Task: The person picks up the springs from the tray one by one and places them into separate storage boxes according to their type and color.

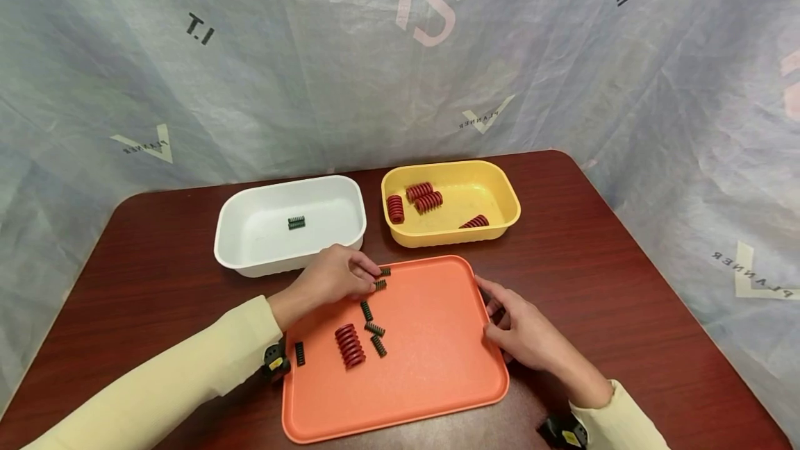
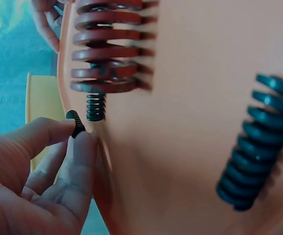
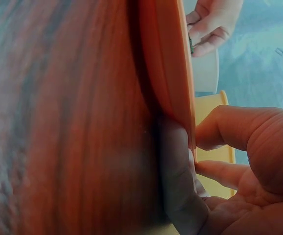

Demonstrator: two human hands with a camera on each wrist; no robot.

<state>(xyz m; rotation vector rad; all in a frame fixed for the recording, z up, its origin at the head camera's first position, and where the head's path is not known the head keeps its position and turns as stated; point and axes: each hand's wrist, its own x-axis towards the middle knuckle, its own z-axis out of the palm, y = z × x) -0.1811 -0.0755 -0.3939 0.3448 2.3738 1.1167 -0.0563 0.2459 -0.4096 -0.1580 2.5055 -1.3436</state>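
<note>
My left hand (image 1: pixel 340 273) is over the far left part of an orange tray (image 1: pixel 431 339). In the left wrist view its thumb and finger pinch a small dark green spring (image 2: pixel 76 123). Another small green spring (image 2: pixel 96 106) lies close by. My right hand (image 1: pixel 521 328) grips the tray's right rim, with fingers under it and the thumb at the edge in the right wrist view. On the tray lie a large red spring (image 1: pixel 350 346) and several more small springs, one (image 1: pixel 300 353) near the left rim.
Beyond the tray stand a white bin (image 1: pixel 228 235) with small green springs (image 1: pixel 296 223) inside and a yellow bin (image 1: pixel 456 238) with several red springs (image 1: pixel 428 201). All rest on a dark red wooden table (image 1: pixel 600 262). A pale printed sheet (image 1: pixel 262 75) hangs behind.
</note>
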